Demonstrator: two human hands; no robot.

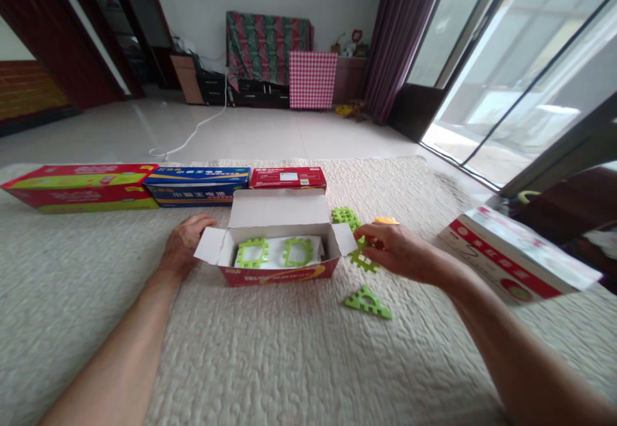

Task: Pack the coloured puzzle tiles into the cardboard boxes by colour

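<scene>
A red cardboard box (279,277) stands with its lid and side flaps raised. On the white lining inside lie two light green toothed plastic frames, a left one (241,256) and a right one (285,256). My left hand (182,243) rests on the quilted mat beside the left flap, fingers stretched out and partly hidden behind it. By the right flap, my right hand (398,249) has its fingers curled round a green toothed building piece (361,260), which it partly covers. More green lattice pieces (343,215) lie behind it. A green triangular piece (367,302) lies nearer me.
Beyond the open box stand a red and yellow-green box (87,188), a blue box (197,187) and a smaller red box (288,178) in a row. A yellow piece (386,220) shows behind my right hand. A white-and-red carton (511,259) stands at the right.
</scene>
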